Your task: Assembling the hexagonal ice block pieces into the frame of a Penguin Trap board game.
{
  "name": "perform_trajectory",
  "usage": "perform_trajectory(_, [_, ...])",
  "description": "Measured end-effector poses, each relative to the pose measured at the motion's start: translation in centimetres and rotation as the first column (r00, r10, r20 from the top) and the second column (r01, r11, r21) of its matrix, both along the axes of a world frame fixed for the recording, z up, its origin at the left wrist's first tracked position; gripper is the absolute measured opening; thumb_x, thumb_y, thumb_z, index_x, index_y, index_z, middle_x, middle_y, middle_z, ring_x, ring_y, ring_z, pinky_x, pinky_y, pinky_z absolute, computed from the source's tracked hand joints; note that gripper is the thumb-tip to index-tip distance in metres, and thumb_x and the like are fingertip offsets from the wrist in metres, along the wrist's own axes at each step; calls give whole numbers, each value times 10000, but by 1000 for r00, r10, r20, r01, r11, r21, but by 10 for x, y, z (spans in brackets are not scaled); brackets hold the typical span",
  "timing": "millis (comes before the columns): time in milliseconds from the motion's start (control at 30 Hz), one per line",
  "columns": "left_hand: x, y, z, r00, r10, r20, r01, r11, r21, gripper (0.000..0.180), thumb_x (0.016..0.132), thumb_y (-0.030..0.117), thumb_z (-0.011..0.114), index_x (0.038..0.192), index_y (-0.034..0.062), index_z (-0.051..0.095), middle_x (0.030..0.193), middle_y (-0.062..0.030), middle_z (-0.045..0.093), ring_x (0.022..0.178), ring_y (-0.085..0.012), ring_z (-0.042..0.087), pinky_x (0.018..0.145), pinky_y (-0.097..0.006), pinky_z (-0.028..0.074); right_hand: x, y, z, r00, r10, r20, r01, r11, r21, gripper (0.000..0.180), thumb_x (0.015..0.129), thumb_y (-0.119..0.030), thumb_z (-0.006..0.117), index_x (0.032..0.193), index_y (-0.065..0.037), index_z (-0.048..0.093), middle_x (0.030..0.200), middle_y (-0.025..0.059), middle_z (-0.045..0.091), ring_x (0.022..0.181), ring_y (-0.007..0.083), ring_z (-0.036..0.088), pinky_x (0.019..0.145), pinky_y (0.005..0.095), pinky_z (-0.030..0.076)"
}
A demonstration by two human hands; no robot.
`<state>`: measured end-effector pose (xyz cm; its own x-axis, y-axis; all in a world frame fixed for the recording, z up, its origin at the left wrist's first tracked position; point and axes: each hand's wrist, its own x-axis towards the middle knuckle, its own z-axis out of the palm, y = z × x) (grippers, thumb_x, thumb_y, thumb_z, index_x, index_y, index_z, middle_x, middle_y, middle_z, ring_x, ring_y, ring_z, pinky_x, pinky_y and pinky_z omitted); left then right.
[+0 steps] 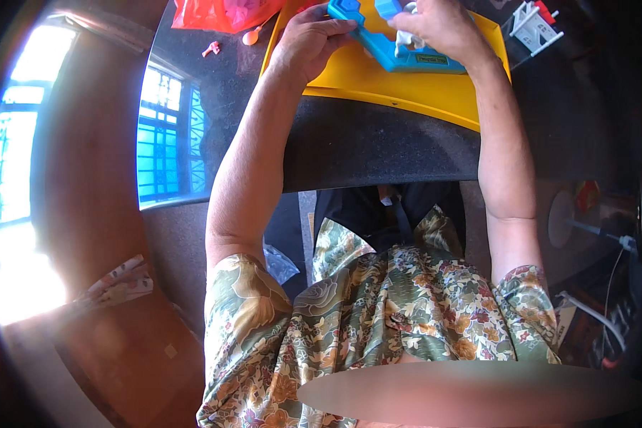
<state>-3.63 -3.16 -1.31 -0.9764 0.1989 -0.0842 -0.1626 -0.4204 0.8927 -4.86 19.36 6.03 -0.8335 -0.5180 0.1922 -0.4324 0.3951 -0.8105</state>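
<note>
A bright blue plastic toy frame [406, 58] with a label on its near side rests over a yellow tray [435, 100] at the top of the view. My left hand [310, 41] pinches the frame's left edge between thumb and fingers. Above the frame, my right hand [446, 30] is closed round a small white plastic piece [409, 41], which shows on both sides of the thumb. Beside that thumb is a blue hexagonal block [387, 8], and another blue hexagon [348, 6] sits at the frame's upper left end. The right fingertips are partly hidden.
Left of the tray lie a red plastic bag [221, 14], an orange-and-white round item [251, 37] and a small pink piece [211, 49]. A white plastic stand with a red part [535, 28] is to the right. The dark glossy tabletop [378, 143] curves toward me.
</note>
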Motion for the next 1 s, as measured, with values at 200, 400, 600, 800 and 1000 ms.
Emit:
perform_trajectory(200, [8, 8, 9, 992, -57, -115, 52, 997, -52, 380, 934, 15, 618, 1313, 32, 594, 1154, -55, 691, 1088, -219, 679, 965, -360, 549, -20, -4, -39, 972, -94, -217, 159, 939, 305, 188, 853, -136, 625, 972, -34, 729, 795, 182, 737, 765, 312, 751, 731, 443, 578])
perform_trajectory(400, [9, -11, -4, 980, -39, -194, 9, 988, -153, 401, 965, 60, 662, 1358, 51, 583, 1230, -106, 682, 1116, -261, 697, 966, -426, 583, -14, -7, -33, 997, 34, -65, -14, 958, 287, 206, 855, -180, 637, 958, -28, 731, 824, 194, 739, 782, 338, 735, 768, 468, 559])
perform_trajectory(600, [5, -23, -8, 975, -99, -198, 77, 991, -114, 426, 979, -7, 653, 1391, 63, 571, 1313, -143, 647, 1231, -307, 662, 1033, -489, 572, -15, -2, -30, 986, 152, -64, -127, 945, 301, 252, 821, -170, 627, 987, -8, 726, 913, 229, 741, 869, 365, 729, 789, 462, 561])
perform_trajectory(800, [9, -20, 1, 973, -100, -206, 69, 986, -153, 459, 985, -4, 641, 1426, 64, 531, 1329, -157, 634, 1243, -314, 655, 1033, -494, 575, -14, -10, -37, 989, 101, -110, -53, 927, 372, 300, 830, -164, 613, 1065, -3, 708, 996, 242, 738, 951, 385, 722, 841, 479, 557])
perform_trajectory(1000, [12, -21, 2, 971, -107, -216, 67, 981, -182, 473, 991, -9, 620, 1444, 72, 512, 1324, -161, 635, 1230, -316, 661, 1028, -500, 578, -15, -6, -37, 982, 180, -55, -159, 950, 267, 303, 888, -147, 570, 1125, 12, 671, 1005, 237, 730, 922, 394, 712, 824, 485, 548])
